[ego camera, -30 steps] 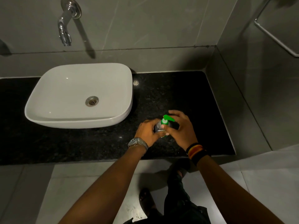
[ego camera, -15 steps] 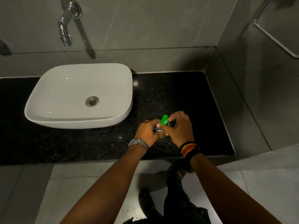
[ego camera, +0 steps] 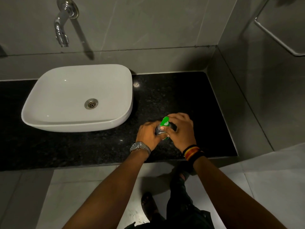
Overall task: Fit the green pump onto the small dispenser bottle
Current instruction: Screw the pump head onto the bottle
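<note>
Black speckled stone makes the counter (ego camera: 181, 96), and both hands work over its front part, to the right of the white basin (ego camera: 79, 98). The left hand (ego camera: 147, 135) is wrapped around the small bottle (ego camera: 158, 130), fingers clenched on its side, so only a grey strip of the bottle shows between the two hands. The right hand (ego camera: 180, 129) comes from the other side; its thumb and fingers grasp the green pump (ego camera: 165, 122) at the top of the bottle. The pump sits at the bottle's neck, and its green head points up and away from the person. I cannot tell if it is fully seated, because the fingers cover the joint. A metal watch (ego camera: 140, 147) is on the left wrist and striped bands (ego camera: 192, 152) are on the right wrist. A chrome tap (ego camera: 63, 22) sticks out of the grey tiled wall above the basin.
</note>
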Demonstrator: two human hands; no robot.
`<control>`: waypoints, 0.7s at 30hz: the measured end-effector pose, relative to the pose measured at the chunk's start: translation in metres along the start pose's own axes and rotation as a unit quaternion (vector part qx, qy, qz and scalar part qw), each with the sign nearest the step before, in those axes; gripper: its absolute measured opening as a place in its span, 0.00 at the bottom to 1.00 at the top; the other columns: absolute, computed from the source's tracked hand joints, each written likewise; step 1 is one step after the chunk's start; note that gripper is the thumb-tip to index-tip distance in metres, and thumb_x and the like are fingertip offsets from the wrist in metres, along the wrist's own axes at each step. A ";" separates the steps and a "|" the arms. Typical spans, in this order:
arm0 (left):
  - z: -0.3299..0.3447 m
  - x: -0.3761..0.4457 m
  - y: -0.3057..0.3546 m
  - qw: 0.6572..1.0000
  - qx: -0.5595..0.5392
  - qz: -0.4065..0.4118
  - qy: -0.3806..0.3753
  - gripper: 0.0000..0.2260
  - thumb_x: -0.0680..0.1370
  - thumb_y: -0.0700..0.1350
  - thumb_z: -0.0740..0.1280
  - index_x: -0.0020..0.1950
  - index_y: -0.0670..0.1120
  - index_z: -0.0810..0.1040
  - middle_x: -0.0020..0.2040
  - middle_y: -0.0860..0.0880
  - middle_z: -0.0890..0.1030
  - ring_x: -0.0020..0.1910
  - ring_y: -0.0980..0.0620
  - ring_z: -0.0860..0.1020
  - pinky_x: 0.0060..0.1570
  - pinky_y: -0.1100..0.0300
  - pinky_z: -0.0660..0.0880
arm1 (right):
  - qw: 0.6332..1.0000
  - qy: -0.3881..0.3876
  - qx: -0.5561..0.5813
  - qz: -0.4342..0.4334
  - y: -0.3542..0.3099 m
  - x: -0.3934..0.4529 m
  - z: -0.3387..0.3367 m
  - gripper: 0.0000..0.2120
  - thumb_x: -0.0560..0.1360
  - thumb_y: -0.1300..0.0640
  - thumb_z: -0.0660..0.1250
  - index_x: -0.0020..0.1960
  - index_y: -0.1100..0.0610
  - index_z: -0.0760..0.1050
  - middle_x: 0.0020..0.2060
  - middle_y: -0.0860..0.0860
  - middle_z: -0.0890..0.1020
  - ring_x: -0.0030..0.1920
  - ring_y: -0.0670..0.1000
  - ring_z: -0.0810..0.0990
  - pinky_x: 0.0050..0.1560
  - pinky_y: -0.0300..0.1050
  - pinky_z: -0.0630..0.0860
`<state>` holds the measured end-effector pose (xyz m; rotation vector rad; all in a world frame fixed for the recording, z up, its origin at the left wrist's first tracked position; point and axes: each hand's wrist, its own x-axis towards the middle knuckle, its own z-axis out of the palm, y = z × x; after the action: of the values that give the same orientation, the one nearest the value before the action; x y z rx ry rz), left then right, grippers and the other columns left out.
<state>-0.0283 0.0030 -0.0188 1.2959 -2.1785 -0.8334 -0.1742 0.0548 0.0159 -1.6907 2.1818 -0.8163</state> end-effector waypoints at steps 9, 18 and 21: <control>0.002 -0.001 0.003 0.999 0.046 -0.003 0.012 0.16 0.69 0.57 0.76 0.51 0.50 0.83 0.44 0.47 0.84 0.45 0.44 0.81 0.45 0.55 0.72 | 0.995 -0.027 0.074 0.065 -0.007 -0.005 -0.006 0.17 0.70 0.54 0.75 0.59 0.52 0.80 0.63 0.49 0.78 0.65 0.53 0.73 0.65 0.47 0.71; -0.001 -0.001 0.005 0.999 0.034 -0.008 0.002 0.22 0.69 0.63 0.76 0.50 0.46 0.83 0.44 0.46 0.85 0.44 0.44 0.81 0.46 0.54 0.74 | 0.994 0.034 0.019 0.103 -0.033 -0.002 -0.043 0.22 0.66 0.31 0.70 0.45 0.48 0.84 0.62 0.48 0.79 0.64 0.52 0.75 0.67 0.58 0.68; -0.003 -0.002 0.008 0.999 0.046 -0.014 0.003 0.19 0.70 0.59 0.77 0.47 0.44 0.83 0.42 0.44 0.84 0.44 0.42 0.80 0.45 0.55 0.68 | 0.995 0.021 -0.065 0.070 -0.043 0.001 -0.043 0.19 0.67 0.33 0.70 0.45 0.47 0.85 0.64 0.47 0.78 0.65 0.53 0.74 0.69 0.61 0.65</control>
<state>-0.0304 0.0068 -0.0106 1.3739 -2.2223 -0.7477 -0.1624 0.0580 0.0751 -1.5679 2.3995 -0.6925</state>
